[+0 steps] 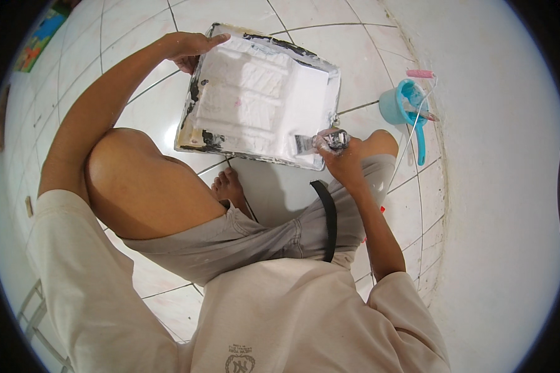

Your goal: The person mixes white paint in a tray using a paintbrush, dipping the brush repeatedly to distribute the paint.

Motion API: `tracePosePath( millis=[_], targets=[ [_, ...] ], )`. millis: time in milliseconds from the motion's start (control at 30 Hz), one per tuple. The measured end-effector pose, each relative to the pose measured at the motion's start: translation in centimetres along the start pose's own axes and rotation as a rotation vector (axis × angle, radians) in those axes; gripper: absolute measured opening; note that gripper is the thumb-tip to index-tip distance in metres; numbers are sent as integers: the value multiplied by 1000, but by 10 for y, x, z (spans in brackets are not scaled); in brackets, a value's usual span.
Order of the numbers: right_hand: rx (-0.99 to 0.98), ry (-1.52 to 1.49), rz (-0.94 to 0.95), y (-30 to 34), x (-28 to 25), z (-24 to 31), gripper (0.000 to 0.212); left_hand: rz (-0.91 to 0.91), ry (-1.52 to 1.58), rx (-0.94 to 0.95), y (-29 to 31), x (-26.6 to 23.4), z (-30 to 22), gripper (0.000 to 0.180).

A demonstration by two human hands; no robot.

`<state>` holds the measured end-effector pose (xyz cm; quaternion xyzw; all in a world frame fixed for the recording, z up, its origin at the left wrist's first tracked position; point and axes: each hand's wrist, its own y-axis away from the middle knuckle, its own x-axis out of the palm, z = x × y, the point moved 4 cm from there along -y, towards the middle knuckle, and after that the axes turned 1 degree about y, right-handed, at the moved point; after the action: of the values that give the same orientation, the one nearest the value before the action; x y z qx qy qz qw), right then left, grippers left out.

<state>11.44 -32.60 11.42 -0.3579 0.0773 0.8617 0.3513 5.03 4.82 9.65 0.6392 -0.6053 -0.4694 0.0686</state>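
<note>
A paint tray (255, 102), its rim smeared with black and yellowish marks, is held tilted in front of me. White paint (308, 93) pools along its right side. My left hand (193, 48) grips the tray's far left corner, thumb over the rim. Near the tray's lower right corner, my right hand (343, 154) is closed around a paintbrush (336, 140) with a dark, paint-smeared handle. The brush's bristles (304, 144) touch the white paint inside the tray.
A light-blue dipper (394, 105) with a long handle stands on the tiled floor (330, 37) to the right, with a white-smeared brush in it. A pink paint roller (420, 74) on a thin metal rod leans across it. The white wall (504, 186) rises along the right.
</note>
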Motion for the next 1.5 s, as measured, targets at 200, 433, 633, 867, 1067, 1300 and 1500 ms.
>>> tracePosePath(
  millis=[200,433,633,867,1067,1300,1500],
  targets=[
    [2,107,79,2,0,-9,14,6,-31,-58,-1,1,1,94],
    [24,70,9,5,-6,-8,13,-10,-12,-5,2,0,-1,101],
    [28,68,-27,2,-5,-5,11,-3,-25,-60,-2,0,5,95],
    [47,91,-73,-8,-7,-3,10,11,-21,-34,4,3,1,97],
    [146,35,-73,-18,-10,-4,12,-31,5,0,6,1,-1,100],
    [118,-221,-76,-27,-10,-21,15,11,-26,10,6,1,-5,103],
    [105,96,49,-36,-9,-17,16,-71,-9,-12,0,2,2,99]
  ],
)
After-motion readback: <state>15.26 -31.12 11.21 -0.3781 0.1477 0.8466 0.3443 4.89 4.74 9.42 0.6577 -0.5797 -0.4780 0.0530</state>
